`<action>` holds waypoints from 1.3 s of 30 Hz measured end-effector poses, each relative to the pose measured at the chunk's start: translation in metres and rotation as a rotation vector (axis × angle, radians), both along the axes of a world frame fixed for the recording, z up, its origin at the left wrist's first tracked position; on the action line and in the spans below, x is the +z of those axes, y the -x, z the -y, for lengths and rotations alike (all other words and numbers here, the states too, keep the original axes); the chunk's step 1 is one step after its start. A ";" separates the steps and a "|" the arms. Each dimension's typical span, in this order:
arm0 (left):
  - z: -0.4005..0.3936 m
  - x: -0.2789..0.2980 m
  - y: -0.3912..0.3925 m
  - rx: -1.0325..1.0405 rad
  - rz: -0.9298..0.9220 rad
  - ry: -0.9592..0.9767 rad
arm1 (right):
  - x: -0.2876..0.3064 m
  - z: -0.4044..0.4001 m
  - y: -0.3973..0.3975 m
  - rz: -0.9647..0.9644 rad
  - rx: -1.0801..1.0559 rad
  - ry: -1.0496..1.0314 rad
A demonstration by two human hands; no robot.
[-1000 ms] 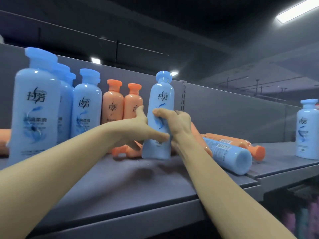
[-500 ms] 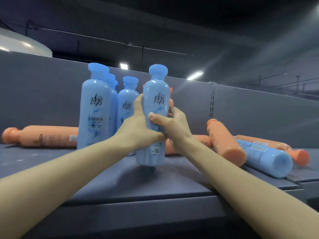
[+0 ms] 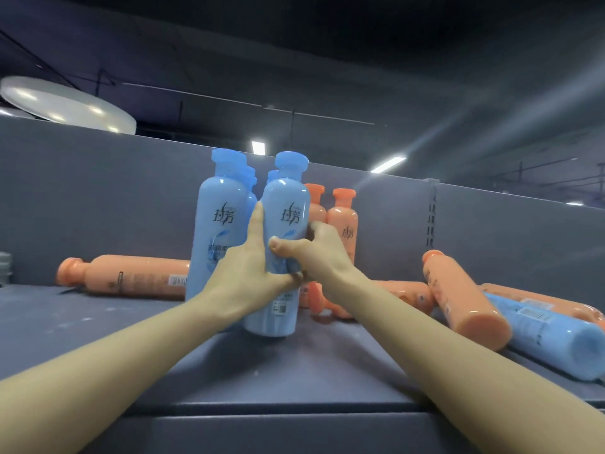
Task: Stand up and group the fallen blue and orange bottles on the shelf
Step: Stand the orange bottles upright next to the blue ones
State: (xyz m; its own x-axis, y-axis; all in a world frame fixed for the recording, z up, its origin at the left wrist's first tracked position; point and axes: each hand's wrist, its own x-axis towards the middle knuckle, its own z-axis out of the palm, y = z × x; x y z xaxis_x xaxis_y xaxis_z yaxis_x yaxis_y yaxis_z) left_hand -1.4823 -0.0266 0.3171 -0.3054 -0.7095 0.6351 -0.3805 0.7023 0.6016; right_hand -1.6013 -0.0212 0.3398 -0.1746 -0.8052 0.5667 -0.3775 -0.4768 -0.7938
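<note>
Blue bottle (image 3: 284, 231) upright on the grey shelf (image 3: 98, 348), base down near the middle, both hands on it. Left hand (image 3: 244, 273) wraps the bottle's left side, fingers curled round its body, thumb across the lower front. Right hand (image 3: 312, 253) grips from the right, thumb over the label, fingers behind. Second blue bottle (image 3: 221, 224) stands just left of it, touching or nearly so; more blue caps show behind these two, count unclear. Two upright orange bottles (image 3: 342, 221) stand just right and further back, against the back panel (image 3: 98, 191). Fallen stock: one orange bottle (image 3: 131, 276) lying far left, cap pointing left; one orange bottle (image 3: 465, 299) on its side to the right, base toward the near edge; one blue bottle (image 3: 550, 339) on its side at the right edge, beside it. More orange ones lie behind the right forearm, partly hidden.
</note>
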 end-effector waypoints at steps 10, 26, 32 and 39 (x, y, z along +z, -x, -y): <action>0.002 0.005 -0.003 0.303 0.333 0.193 | -0.009 0.009 -0.002 -0.026 -0.137 0.085; 0.011 -0.002 -0.006 0.571 0.495 0.357 | -0.012 0.018 -0.015 -0.018 -0.137 0.049; 0.013 -0.006 -0.001 0.562 0.511 0.405 | -0.011 0.016 -0.016 -0.027 -0.147 0.040; 0.018 -0.005 0.000 0.567 0.493 0.409 | -0.012 0.018 -0.017 -0.038 -0.158 0.032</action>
State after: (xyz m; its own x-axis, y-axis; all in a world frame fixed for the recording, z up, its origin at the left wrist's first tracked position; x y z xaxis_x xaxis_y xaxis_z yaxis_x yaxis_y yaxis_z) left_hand -1.4828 -0.0443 0.3116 -0.2820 -0.5824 0.7624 -0.8916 0.4525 0.0159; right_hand -1.5845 -0.0390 0.3283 -0.2753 -0.7510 0.6001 -0.4790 -0.4341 -0.7630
